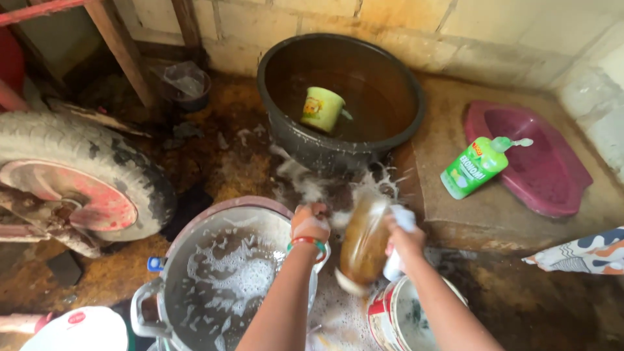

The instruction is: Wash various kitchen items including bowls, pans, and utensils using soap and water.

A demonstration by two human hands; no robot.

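My left hand grips one end of a tall amber glass, which is tilted and blurred by motion. A red and green band circles that wrist. My right hand presses a white soapy sponge against the glass's side. Both hands hover over the wet, foamy floor between a grey metal pot with suds in it and a red and white bowl.
A dark plastic basin holding a green mug stands ahead by the wall. A green soap pump bottle lies beside a maroon basin at right. A wheel lies at left, a white lid at bottom left.
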